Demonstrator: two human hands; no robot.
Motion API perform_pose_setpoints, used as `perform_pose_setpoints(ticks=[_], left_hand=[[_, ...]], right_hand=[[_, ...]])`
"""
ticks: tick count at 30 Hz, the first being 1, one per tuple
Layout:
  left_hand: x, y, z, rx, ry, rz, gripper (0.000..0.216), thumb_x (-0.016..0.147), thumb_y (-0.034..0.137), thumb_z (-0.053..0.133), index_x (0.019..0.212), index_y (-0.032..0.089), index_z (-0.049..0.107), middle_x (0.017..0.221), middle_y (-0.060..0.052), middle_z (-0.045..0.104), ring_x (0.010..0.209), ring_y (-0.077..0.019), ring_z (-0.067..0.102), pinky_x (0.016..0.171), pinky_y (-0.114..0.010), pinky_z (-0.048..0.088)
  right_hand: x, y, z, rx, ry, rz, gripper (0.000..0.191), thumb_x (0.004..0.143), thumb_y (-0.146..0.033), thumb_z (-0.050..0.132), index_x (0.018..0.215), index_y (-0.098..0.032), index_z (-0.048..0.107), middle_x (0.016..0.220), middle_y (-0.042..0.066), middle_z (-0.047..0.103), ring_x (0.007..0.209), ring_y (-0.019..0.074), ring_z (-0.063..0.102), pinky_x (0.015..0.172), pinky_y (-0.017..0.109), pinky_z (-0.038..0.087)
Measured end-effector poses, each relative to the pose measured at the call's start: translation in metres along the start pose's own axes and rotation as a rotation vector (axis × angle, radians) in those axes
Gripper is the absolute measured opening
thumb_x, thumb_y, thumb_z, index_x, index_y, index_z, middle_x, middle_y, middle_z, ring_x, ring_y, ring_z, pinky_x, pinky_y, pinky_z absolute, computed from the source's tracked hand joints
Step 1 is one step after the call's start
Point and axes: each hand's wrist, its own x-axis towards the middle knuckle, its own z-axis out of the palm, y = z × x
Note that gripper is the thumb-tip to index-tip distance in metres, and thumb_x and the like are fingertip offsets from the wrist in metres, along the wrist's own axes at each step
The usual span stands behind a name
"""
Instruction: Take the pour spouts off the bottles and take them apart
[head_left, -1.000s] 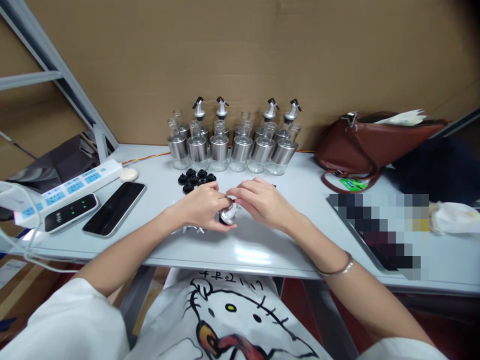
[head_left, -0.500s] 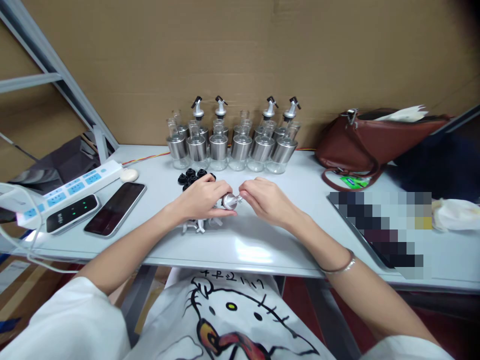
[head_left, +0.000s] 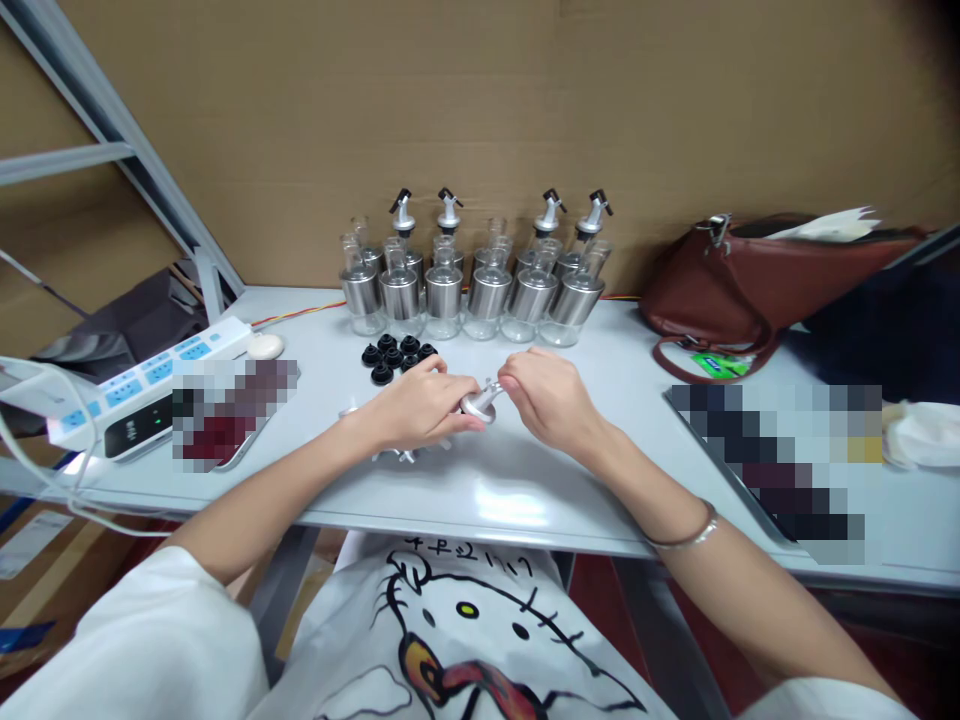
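Between my hands, above the table, is a silver pour spout (head_left: pixel 480 403) with a round flared base. My left hand (head_left: pixel 424 403) is closed, its fingers and thumb gripping the base end. Pinched at the narrow upper end is my right hand (head_left: pixel 546 398), with the tip hidden in its fingers. Several black ribbed stoppers (head_left: pixel 390 353) lie on the table just beyond my left hand. More silver spout parts (head_left: pixel 405 455) lie partly hidden under my left hand and wrist. Glass bottles with steel sleeves (head_left: pixel 442 292) stand in two rows behind, and several at the back carry spouts (head_left: pixel 448 208).
A power strip (head_left: pixel 161 370), a phone blurred by pixels (head_left: pixel 259 425) and a round white case (head_left: pixel 265 346) lie at left. On the right are a brown leather bag (head_left: pixel 690 290) and a pixelated dark flat object (head_left: pixel 750 465). Cardboard (head_left: pixel 300 130) stands behind the table.
The spout has tilted, so its flared base shows more clearly between my hands. Both hands have shifted slightly right in view, uncovering more of the black stoppers.
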Motion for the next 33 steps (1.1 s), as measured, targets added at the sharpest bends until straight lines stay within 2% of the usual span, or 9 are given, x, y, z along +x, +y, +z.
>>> perform_pose_setpoints(ticks=[7,12,15,19,22,25,30,33], left_hand=[[0.000,0.011,-0.003,-0.238,-0.026,-0.001,0.068,0.093,0.058,-0.004,0.073,0.018,0.047,0.067,-0.004,0.058,0.060,-0.0157,0.045,0.072,-0.031,0.041],[-0.001,0.003,-0.004,-0.177,-0.018,-0.068,0.065,0.093,0.062,0.004,0.074,0.018,0.048,0.066,-0.002,0.056,0.060,-0.0151,0.045,0.070,-0.032,0.038],[-0.001,-0.002,-0.004,-0.097,0.011,-0.046,0.060,0.093,0.063,0.013,0.077,0.017,0.049,0.068,-0.002,0.059,0.059,-0.0146,0.046,0.074,-0.033,0.037],[-0.002,-0.006,-0.004,0.012,0.053,0.004,0.057,0.094,0.061,0.018,0.081,0.017,0.051,0.070,-0.002,0.062,0.060,-0.0145,0.047,0.079,-0.035,0.036],[-0.003,-0.008,-0.004,0.055,0.078,0.024,0.055,0.094,0.060,0.020,0.082,0.016,0.052,0.070,-0.002,0.063,0.059,-0.0143,0.048,0.079,-0.034,0.036],[-0.003,-0.009,-0.004,0.083,0.104,0.048,0.054,0.095,0.058,0.022,0.082,0.016,0.052,0.069,-0.002,0.063,0.058,-0.0139,0.049,0.078,-0.034,0.037],[-0.004,-0.010,-0.004,0.115,0.105,0.066,0.054,0.095,0.058,0.022,0.083,0.016,0.053,0.067,-0.001,0.063,0.057,-0.0136,0.050,0.078,-0.033,0.037],[-0.004,-0.010,-0.004,0.125,0.105,0.078,0.053,0.095,0.057,0.023,0.084,0.015,0.054,0.067,-0.001,0.063,0.057,-0.0136,0.050,0.078,-0.033,0.038]], right_hand=[[-0.001,0.000,0.000,0.019,0.107,-0.009,0.030,0.099,-0.023,0.028,0.077,-0.020,0.049,0.062,0.002,0.055,0.056,0.0147,0.047,0.056,0.028,0.037],[-0.003,0.007,0.001,0.112,0.206,0.055,0.010,0.093,-0.017,0.043,0.092,-0.021,0.052,0.076,0.003,0.062,0.070,0.0159,0.059,0.064,0.028,0.046],[-0.003,0.012,-0.001,0.122,0.166,0.103,0.016,0.092,-0.015,0.044,0.101,-0.022,0.055,0.087,0.006,0.066,0.079,0.0174,0.063,0.070,0.030,0.049],[-0.005,0.022,-0.008,0.113,-0.017,0.216,0.019,0.093,-0.017,0.043,0.103,-0.021,0.059,0.090,0.006,0.070,0.078,0.0179,0.066,0.069,0.030,0.049],[-0.008,0.037,-0.015,0.140,-0.214,0.369,0.008,0.086,-0.021,0.054,0.090,-0.019,0.062,0.081,0.004,0.068,0.071,0.0175,0.064,0.066,0.029,0.048],[-0.012,0.055,-0.026,0.120,-0.423,0.478,0.004,0.077,-0.022,0.062,0.076,-0.019,0.063,0.079,0.005,0.064,0.073,0.0185,0.061,0.067,0.029,0.046],[-0.018,0.073,-0.043,0.213,-0.843,0.742,0.009,0.072,-0.018,0.057,0.078,-0.019,0.063,0.068,0.000,0.065,0.062,0.0160,0.058,0.062,0.027,0.044],[-0.019,0.073,-0.046,0.217,-1.001,0.833,0.012,0.072,-0.019,0.053,0.077,-0.019,0.065,0.067,0.001,0.068,0.065,0.0172,0.060,0.064,0.027,0.045]])
